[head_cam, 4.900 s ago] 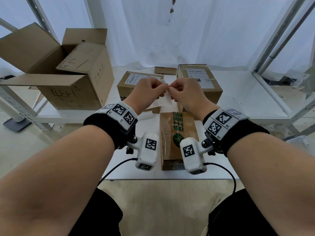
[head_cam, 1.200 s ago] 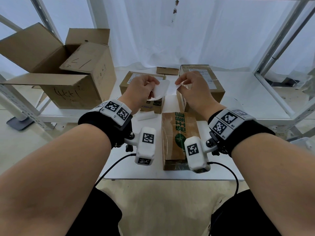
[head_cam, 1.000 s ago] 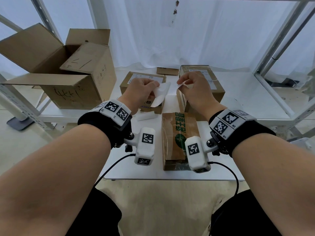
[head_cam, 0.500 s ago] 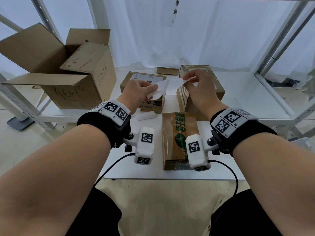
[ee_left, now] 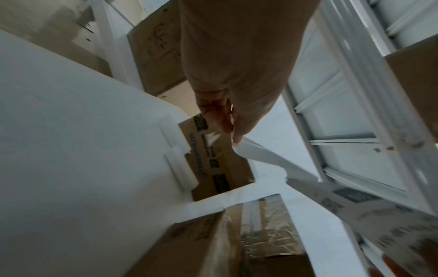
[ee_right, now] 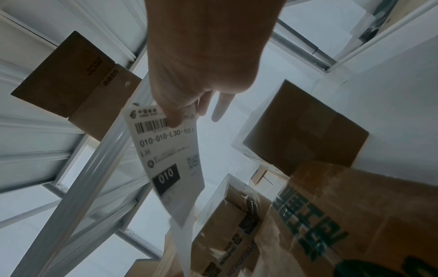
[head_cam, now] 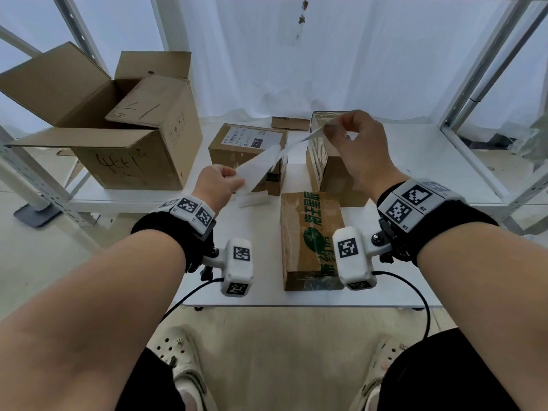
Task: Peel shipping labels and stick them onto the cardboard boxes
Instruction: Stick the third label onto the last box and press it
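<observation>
My right hand (head_cam: 326, 132) is raised over the back right box (head_cam: 335, 173) and pinches the top edge of a white shipping label (ee_right: 166, 153) printed with a barcode and "010". My left hand (head_cam: 237, 181), lower and nearer to me, pinches the white backing paper (head_cam: 258, 170). Label (head_cam: 299, 140) and backing stretch between the hands and still meet at one end. The same backing paper (ee_left: 265, 155) leaves my left fingers (ee_left: 220, 120) in the left wrist view. A brown box with green print (head_cam: 308, 238) lies on the white table (head_cam: 267, 295) below my hands.
A back left box (head_cam: 246, 143) carries a label on top. White paper strips (head_cam: 252, 200) lie in front of it. A large open carton (head_cam: 127, 137) stands on the shelf at left. A small flat cardboard piece (head_cam: 289, 123) lies at the back. Metal rack posts (head_cam: 480, 84) rise at right.
My hands have drawn apart: the right one rose up and away with the label, the left one dropped toward me with the backing. Much more of the label is peeled free.
</observation>
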Motion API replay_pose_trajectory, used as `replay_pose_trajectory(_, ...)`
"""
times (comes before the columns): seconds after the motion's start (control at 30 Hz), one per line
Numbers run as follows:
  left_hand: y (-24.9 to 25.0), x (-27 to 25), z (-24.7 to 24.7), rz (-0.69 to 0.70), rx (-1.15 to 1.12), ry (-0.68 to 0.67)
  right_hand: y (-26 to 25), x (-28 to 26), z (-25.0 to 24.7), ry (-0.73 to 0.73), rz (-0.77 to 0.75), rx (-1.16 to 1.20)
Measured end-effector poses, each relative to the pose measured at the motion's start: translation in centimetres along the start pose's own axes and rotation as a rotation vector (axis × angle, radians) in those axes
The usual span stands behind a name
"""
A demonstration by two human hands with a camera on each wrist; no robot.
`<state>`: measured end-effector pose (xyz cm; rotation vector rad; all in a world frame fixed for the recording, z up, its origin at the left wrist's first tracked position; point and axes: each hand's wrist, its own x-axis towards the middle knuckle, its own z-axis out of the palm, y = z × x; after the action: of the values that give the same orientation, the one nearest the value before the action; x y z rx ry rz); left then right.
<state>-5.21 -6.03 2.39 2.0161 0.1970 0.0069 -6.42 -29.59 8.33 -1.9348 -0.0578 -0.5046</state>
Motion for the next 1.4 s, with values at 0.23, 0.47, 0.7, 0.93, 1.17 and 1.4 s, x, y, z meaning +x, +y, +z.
replay_pose_trajectory(0.23,-4.3,-1.7,0.0,-0.094,0.072,-0.022,0.2,-1.2,-0.9,-0.132,0.096,0.212)
replay_pose_trajectory(0.47,-7.7,-2.2,0.6,-0.221,0.242,-0.197,0.9,-2.1,-1.1,-0.184,0.223,0.387)
replay_pose_trajectory(0.7,-7.3,-2.2,1.1,-0.101,0.516,-0.2,1.8,-2.8,-1.1,-0.185,0.344,0.458)
replay_pose_trajectory(0.93,-3.5,-3.1,2.0,0.139,0.385,0.027,2.4,-4.2,-1.1,-0.245,0.467,0.41)
replay_pose_trajectory(1.17,2.2,-5.5,4.0,-0.007,-0.163,-0.421,2.8,-5.9,-0.7,-0.273,0.512,0.389)
replay_pose_trajectory(1.4,3.0,-6.6,5.0,-0.024,-0.121,-0.477,3.2,-6.9,-1.0,-0.243,0.522,0.347)
